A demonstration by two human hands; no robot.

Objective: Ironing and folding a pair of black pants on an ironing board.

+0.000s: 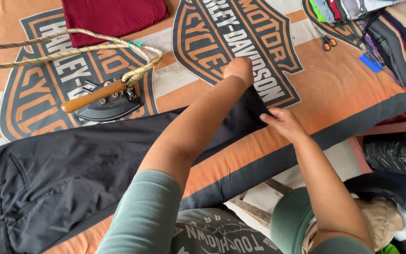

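We're at the hem end of the dark trousers (71, 174), which lie flat across the orange printed cloth (334, 99) on the table, waistband far off to the left of our fingers, leg end right under them.

Left hand (238, 70): curled into a loose fist over the far corner of the hem. Looks like it pins or pinches the fabric, but the fingers are tucked under, so we can't tell whether they actually grip.

Right hand (282, 121): fingers closed in a pinch on the near corner of the hem, thumb on top.

Step, as we read it: squaring and pulling the leg end flat, both corners held apart.

Our judgement is that any further smoothing wants even tension between the two corners, seams lined up, no twist along the leg.

Around the fingers: iron (104, 101) with a wooden handle, well left of the left hand, braided cord (71, 47) tied to it. Folded maroon cloth (113, 16) beyond it. Scissors (328, 43) and a stack of folded clothes (391, 33) beyond and right of the right hand.
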